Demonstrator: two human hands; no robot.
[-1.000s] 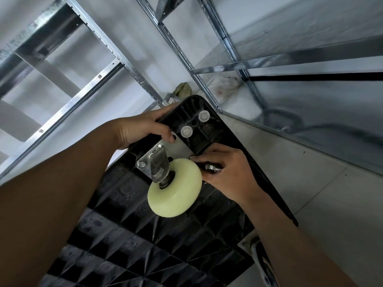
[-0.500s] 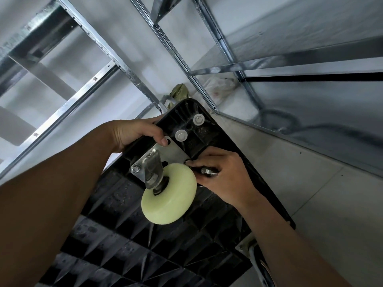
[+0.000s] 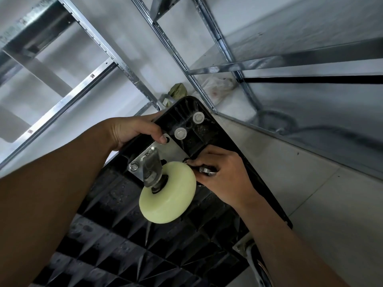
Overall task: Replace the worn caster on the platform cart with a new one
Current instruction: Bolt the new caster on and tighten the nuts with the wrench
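Cart [image 3: 128,235], black, is turned with its ribbed underside toward the camera, beside metal shelving [image 3: 269,64] on a tiled floor [image 3: 310,183]. Near one corner of that underside the caster [image 3: 170,197], with a pale yellow wheel, is set, its plate [image 3: 172,151] flat against the plastic. One bolt [image 3: 133,167] is seen in the plate's left corner. The cart's edge is gripped by the left hand [image 3: 132,129], with the thumb pressed on the plate at a hole. The right hand [image 3: 223,172] is curled at the plate's right corner, fingertips pinched together just behind the wheel, and a small metal part [image 3: 206,169] is held inside the curled fingers. Two white caps [image 3: 180,133] are seen beyond the plate.
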